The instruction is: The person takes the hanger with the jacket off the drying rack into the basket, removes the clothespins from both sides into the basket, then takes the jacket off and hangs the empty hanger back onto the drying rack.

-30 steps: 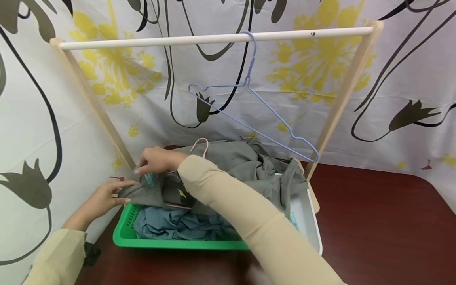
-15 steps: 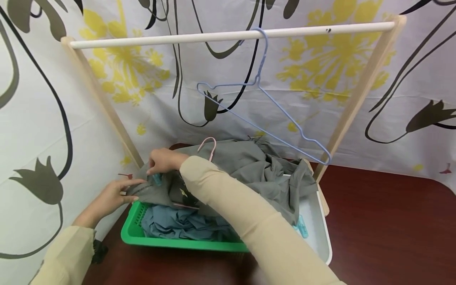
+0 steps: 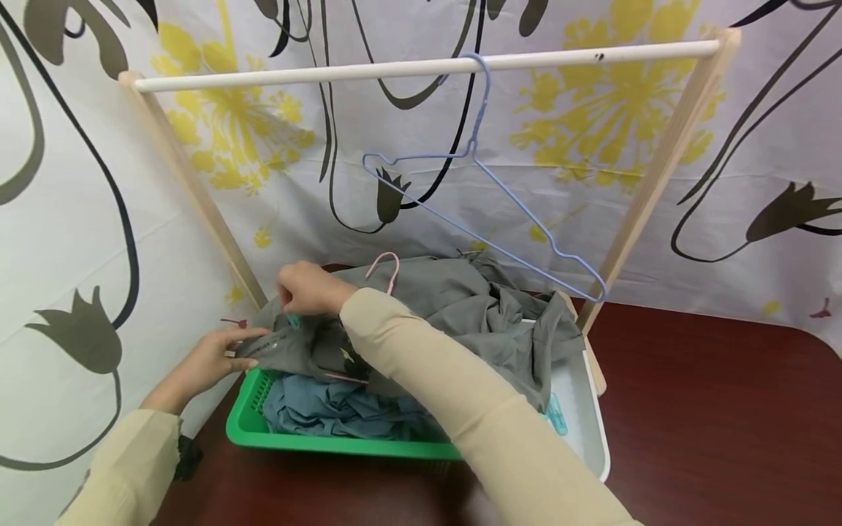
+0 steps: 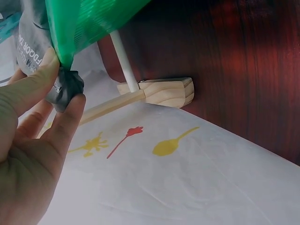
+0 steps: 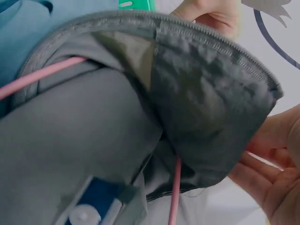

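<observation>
A grey zip-up jacket (image 3: 454, 292) lies spread across two trays, a pink clothes hanger (image 3: 384, 269) partly inside it. My left hand (image 3: 209, 356) pinches the jacket's left end; bunched dark fabric (image 4: 65, 91) shows between thumb and fingers in the left wrist view. Above it, my right hand (image 3: 310, 287) grips the jacket near a teal clip (image 3: 293, 319), mostly hidden beneath the fingers. In the right wrist view, a zipper (image 5: 225, 47) edges the fabric, the pink hanger's bar (image 5: 174, 192) runs under it, and my right hand (image 5: 274, 164) is at its edge.
A green basket (image 3: 342, 444) holds blue-grey cloth (image 3: 335, 409). Beside it stands a white tray (image 3: 588, 416) with teal clips (image 3: 556, 415). Overhead, a blue hanger (image 3: 473, 150) hangs on the white rod (image 3: 316, 75) of a wooden rack (image 3: 658, 175). Patterned fabric forms the backdrop.
The right hand has shifted slightly up and right along the jacket, and less of the teal clip beneath it shows. The left hand keeps its pinch. The head view has shifted a little.
</observation>
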{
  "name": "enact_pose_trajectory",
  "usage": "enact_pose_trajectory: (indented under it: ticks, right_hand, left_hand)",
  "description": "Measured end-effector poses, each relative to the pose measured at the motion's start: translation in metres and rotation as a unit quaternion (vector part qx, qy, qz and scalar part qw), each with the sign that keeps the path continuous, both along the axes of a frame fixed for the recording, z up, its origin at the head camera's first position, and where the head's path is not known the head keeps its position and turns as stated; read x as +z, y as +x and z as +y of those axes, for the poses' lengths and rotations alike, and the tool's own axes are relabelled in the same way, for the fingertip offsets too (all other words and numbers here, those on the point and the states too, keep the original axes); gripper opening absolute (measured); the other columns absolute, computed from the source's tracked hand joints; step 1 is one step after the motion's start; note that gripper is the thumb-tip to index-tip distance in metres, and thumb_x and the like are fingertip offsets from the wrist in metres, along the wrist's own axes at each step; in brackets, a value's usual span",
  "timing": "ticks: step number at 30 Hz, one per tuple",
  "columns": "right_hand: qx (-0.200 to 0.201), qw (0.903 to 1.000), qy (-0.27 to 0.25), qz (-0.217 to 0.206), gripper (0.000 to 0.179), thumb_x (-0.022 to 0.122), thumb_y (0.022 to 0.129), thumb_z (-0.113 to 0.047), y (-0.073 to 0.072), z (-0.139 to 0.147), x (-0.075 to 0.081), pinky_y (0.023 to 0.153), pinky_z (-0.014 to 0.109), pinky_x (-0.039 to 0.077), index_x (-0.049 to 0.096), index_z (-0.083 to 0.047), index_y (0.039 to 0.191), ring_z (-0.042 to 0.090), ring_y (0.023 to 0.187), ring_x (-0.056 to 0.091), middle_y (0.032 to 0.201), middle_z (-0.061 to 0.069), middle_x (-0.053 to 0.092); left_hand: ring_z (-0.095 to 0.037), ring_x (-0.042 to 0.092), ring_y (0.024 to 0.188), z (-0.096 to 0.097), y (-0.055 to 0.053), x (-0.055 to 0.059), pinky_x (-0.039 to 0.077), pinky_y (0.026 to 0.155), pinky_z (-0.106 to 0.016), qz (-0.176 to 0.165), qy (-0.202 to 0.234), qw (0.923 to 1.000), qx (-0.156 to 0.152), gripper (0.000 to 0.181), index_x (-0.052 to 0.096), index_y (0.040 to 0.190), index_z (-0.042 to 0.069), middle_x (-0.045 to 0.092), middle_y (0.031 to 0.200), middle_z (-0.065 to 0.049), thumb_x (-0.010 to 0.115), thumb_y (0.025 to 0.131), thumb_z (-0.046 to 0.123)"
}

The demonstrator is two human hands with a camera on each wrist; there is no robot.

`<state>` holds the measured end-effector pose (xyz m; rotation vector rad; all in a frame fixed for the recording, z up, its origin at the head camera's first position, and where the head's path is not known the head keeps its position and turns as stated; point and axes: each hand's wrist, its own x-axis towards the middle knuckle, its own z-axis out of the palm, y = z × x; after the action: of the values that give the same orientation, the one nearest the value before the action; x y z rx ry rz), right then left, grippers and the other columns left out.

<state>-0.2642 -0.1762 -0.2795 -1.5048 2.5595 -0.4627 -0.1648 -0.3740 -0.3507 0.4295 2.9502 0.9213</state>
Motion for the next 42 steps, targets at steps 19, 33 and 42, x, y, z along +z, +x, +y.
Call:
enact_pose_trajectory:
  ticks: [19, 33, 42]
  right_hand:
    - [-0.026, 0.9958, -0.082, -0.032, 0.006, 0.061, 0.089, -0.011, 0.005, 0.055, 0.023, 0.065, 0.021, 0.042, 0.063, -0.009, 0.084, 0.012, 0.073, 0.051, 0.081, 0.000, 0.056]
    - [-0.071, 0.9942, -0.081, -0.012, 0.005, 0.061, 0.089, -0.012, 0.012, 0.125, 0.035, 0.068, 0.022, 0.044, 0.063, -0.008, 0.086, 0.012, 0.075, 0.054, 0.085, 0.002, 0.060]
    - [-0.092, 0.9930, -0.074, -0.009, 0.005, 0.060, 0.089, -0.009, 0.025, 0.165, 0.036, 0.070, 0.021, 0.046, 0.063, -0.006, 0.086, 0.012, 0.077, 0.057, 0.087, 0.003, 0.061]
  left_hand:
    - [-0.046, 0.047, 0.109, 0.006, -0.002, 0.003, 0.042, 0.083, -0.058, -0.005, 0.004, 0.9999, -0.011, 0.043, 0.058, 0.118, -0.006, 0.051, 0.120, -0.031, 0.068, 0.076, -0.007]
    - [-0.055, 0.043, 0.107, 0.005, 0.000, 0.005, 0.045, 0.079, -0.056, -0.049, 0.000, 0.9988, -0.008, 0.048, 0.052, 0.126, -0.005, 0.039, 0.128, -0.036, 0.066, 0.080, -0.002]
    - [-0.056, 0.045, 0.104, 0.006, 0.004, 0.006, 0.049, 0.073, -0.052, -0.053, -0.009, 0.9984, -0.015, 0.050, 0.050, 0.128, -0.005, 0.036, 0.129, -0.038, 0.067, 0.081, 0.000]
